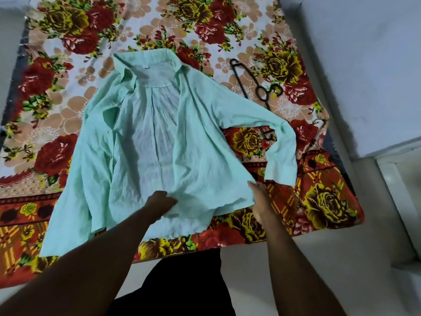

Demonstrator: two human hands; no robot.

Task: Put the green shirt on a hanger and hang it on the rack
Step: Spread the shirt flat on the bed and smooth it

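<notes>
The pale green shirt (150, 142) lies spread open on the bed, collar at the far end, front flaps apart, its right sleeve bent across the sheet. My left hand (160, 201) grips the fabric near the bottom hem in the middle. At the hem's right corner my right hand (259, 199) touches the edge of the right front flap; whether it pinches the cloth is unclear. A black hanger (251, 82) rests on the sheet to the right of the collar, its lower end hidden under the sleeve. No rack is in view.
The bed carries a flowered sheet (68, 92) in red, yellow and peach. A pale wall (364, 65) runs along the bed's right side, with a white ledge (398, 179) at lower right. Light floor lies in front of the bed.
</notes>
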